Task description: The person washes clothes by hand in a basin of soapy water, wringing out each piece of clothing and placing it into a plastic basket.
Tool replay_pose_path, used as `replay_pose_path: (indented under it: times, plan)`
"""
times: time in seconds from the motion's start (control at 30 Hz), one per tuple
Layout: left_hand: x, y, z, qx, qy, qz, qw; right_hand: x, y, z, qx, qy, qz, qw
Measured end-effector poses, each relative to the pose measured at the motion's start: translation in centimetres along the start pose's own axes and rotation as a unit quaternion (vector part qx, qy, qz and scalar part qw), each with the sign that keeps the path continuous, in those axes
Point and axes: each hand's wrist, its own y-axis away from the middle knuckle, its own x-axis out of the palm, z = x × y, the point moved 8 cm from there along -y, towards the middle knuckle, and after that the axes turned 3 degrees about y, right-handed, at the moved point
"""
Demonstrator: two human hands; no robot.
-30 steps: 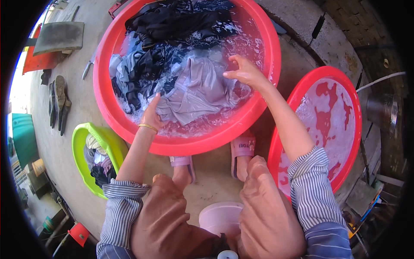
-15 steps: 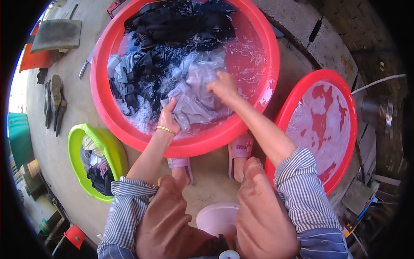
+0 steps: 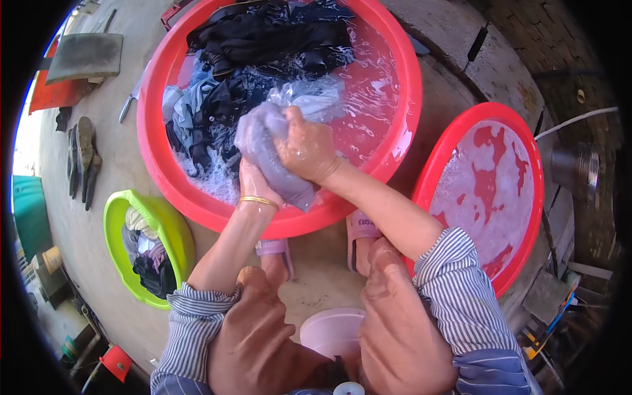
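Note:
Both hands hold a bunched wet lilac-grey garment (image 3: 253, 135) over the near part of a large red basin (image 3: 148, 125). My right hand (image 3: 306, 148) is closed on its right side. My left hand (image 3: 257, 184), with a gold bangle at the wrist, grips it from below and the left; the garment partly hides those fingers. Beyond my hands, dark clothes (image 3: 283, 43) soak in sudsy water, with light blue cloth (image 3: 191, 102) at the basin's left and another pale blue cloth (image 3: 316, 95) just past my right hand.
A second red basin (image 3: 421, 191) with foamy water stands at the right. At the left is a lime-green tub (image 3: 115, 224) holding several clothes. Gloves (image 3: 82, 158) and a knife (image 3: 128, 102) lie on the concrete floor. A pink bucket (image 3: 329, 329) sits between my knees.
The lilac-grey garment has gone from spread in the water to gathered and lifted. My right hand has moved left and nearer to me, beside my left hand, which now grips the cloth too.

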Motion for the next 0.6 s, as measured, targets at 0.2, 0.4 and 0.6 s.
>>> replay_pose_path:
  times: [0.2, 0.4, 0.6]
  plan:
    - [-5.5, -1.6, -2.6, -0.032, -0.101, -0.037, 0.994, 2.7, 1.3, -12.6, 0.151, 0.134, 0.149, 0.968]
    - [-6.1, -1.7, 2.5, -0.155, -0.031, 0.009, 0.987, 4.3, 2.4, -12.1, 0.204, 0.011, 0.107, 0.973]
    - [-1.4, 1.5, 1.7, -0.096, 0.013, 0.101, 0.99, 0.7, 3.5, 3.8, 0.018, -0.006, 0.127, 0.992]
